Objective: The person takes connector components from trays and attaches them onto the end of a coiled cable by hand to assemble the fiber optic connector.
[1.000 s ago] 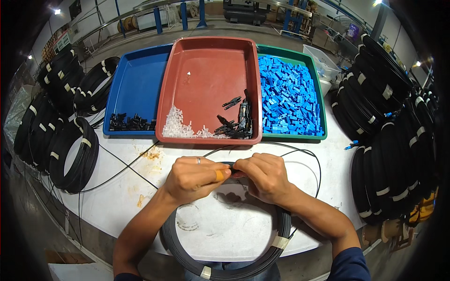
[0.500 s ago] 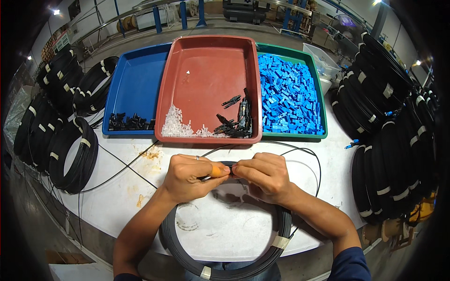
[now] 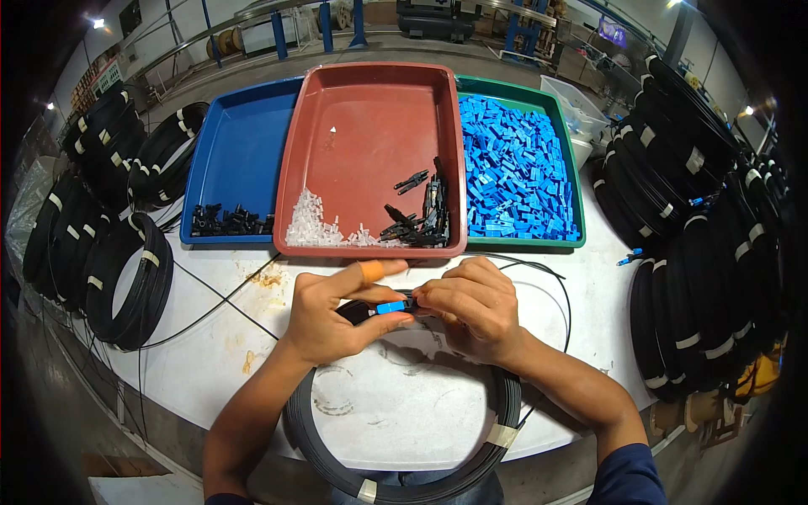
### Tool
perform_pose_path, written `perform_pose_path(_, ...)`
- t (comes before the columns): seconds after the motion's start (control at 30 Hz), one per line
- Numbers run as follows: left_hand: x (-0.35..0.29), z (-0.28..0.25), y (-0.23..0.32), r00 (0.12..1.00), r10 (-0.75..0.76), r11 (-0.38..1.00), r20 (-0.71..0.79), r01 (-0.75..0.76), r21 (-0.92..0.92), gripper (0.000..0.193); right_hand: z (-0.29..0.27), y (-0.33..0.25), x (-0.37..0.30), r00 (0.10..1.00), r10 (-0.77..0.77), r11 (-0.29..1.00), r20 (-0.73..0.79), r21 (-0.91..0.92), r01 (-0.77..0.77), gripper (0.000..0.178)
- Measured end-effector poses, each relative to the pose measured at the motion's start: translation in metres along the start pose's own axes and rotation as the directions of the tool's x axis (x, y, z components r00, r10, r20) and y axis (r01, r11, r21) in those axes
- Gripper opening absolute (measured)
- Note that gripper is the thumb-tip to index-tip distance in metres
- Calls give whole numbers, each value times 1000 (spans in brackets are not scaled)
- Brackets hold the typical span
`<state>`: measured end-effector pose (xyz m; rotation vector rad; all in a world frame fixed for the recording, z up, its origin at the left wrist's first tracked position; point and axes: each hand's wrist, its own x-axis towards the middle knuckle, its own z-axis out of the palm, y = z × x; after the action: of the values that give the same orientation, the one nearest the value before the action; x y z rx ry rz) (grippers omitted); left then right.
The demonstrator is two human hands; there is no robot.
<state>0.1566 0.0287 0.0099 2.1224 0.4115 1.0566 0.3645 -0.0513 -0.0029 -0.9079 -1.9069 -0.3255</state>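
Note:
My left hand [image 3: 324,313] pinches a small blue fibre-optic connector [image 3: 390,308] between thumb and a finger. Its index finger, wrapped in orange tape [image 3: 371,270], is stretched out above. Fingertips of my right hand [image 3: 475,307] are pressed together on a small black piece [image 3: 410,302] at the connector's right end, mostly hidden by the fingers. Below both hands a coil of black cable [image 3: 302,418], bound with pale tape, lies on the white table [image 3: 404,396] and reaches over its near edge.
Beyond my hands stand a red tray [image 3: 370,126] with clear and black small parts, a blue tray [image 3: 244,135] with black parts, and a green tray [image 3: 575,189] full of blue connector pieces. Black cable coils stack at left [image 3: 160,278] and right [image 3: 673,324].
My left index finger has lifted off and straightened, so the blue connector now shows in the left hand. My right fingers stay close to it.

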Motion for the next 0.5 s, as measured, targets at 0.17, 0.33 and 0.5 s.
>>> perform_pose_path(0.17, 3, -8, -4, 992, 118, 992, 46, -120, 32, 23, 4, 0, -4, 999, 43, 996, -13, 77, -42, 31)
perform_pose_path(0.33, -1, -7, -4, 997, 68, 995, 47, -71, 69, 17, 3, -1, -5, 998, 59, 993, 1, 100, -59, 32)
perform_pose_path(0.5, 0, 0, -13, 976, 218, 976, 12, -218, -7, 10, -3, -1, -4, 998, 42, 994, 47, 100, -47, 34)
